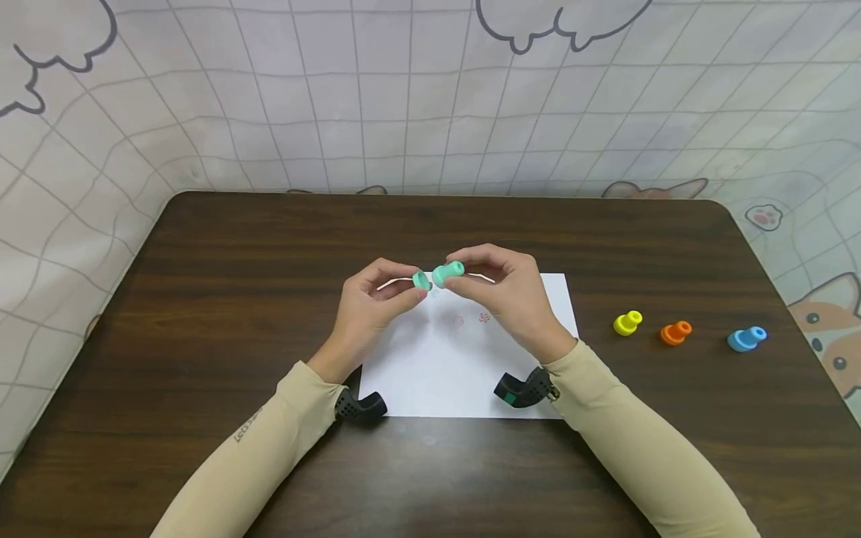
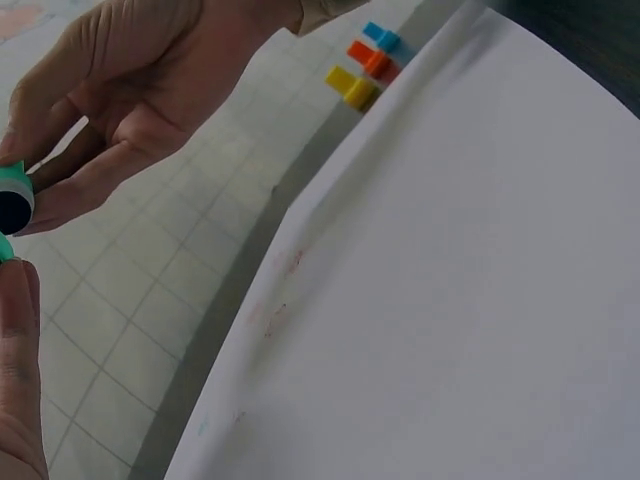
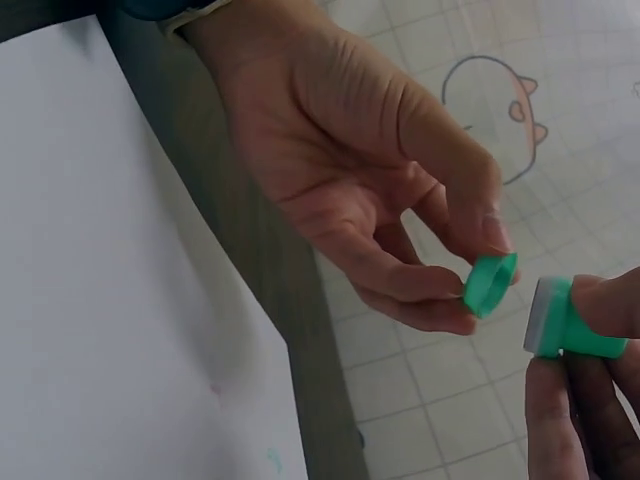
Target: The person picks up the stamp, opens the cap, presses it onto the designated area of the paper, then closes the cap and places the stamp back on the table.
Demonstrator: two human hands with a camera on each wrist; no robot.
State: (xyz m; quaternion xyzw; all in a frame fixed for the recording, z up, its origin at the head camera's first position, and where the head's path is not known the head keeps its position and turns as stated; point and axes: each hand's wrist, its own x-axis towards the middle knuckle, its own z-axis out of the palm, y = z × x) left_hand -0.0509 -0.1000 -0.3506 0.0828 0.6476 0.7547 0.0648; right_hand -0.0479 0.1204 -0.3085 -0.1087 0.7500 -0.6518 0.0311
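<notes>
My left hand (image 1: 363, 306) pinches a small mint-green cap (image 1: 421, 280) between thumb and fingers, its hollow side facing the stamp in the right wrist view. Close beside it, a mint-green toy stamp (image 1: 448, 273) is held by its handle in my right hand (image 1: 514, 295). A narrow gap separates cap and stamp (image 3: 575, 320). The stamp's dark round face (image 2: 14, 212) shows in the left wrist view. Both hands are above a white sheet of paper (image 1: 457, 373), which bears small reddish prints (image 1: 484, 317) and a faint green print (image 1: 434, 294) near its far edge.
To the right of the paper, a yellow stamp (image 1: 627, 323), an orange stamp (image 1: 676, 333) and a blue stamp (image 1: 747, 339) lie in a row on the dark wooden table (image 1: 235, 299). A white grid-patterned cloth (image 1: 377, 97) hangs behind and around the table.
</notes>
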